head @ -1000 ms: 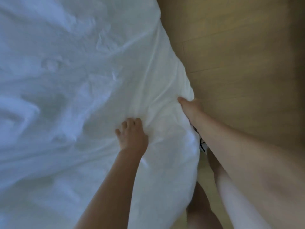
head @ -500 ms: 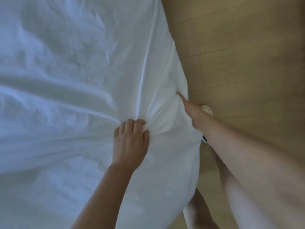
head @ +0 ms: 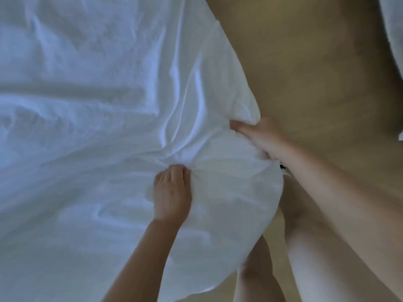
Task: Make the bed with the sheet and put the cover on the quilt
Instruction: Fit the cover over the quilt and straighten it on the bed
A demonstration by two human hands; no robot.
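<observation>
The white bedding fills the left and middle of your view. It is spread wide and creased, and its rounded, puffed edge hangs over the side nearest you. You cannot tell from here whether it is the sheet or the cover.

Your left hand sits on top of the bedding, a little in from that edge. Its fingers are curled tight into a bunch of cloth. Folds fan out from your knuckles, up and to the left.

Your right hand is at the very edge, up and to the right of the left one and near it. The thumb lies on top of the fabric and the fingers pass round beneath the rim, so the hand pinches the edge between them. The fingertips are mostly hidden by the cloth.

The wooden floor lies to the right of the bedding. Your bare legs stand on it, close against the hanging edge. A second piece of white fabric shows in the top right corner, well apart from your hands.
</observation>
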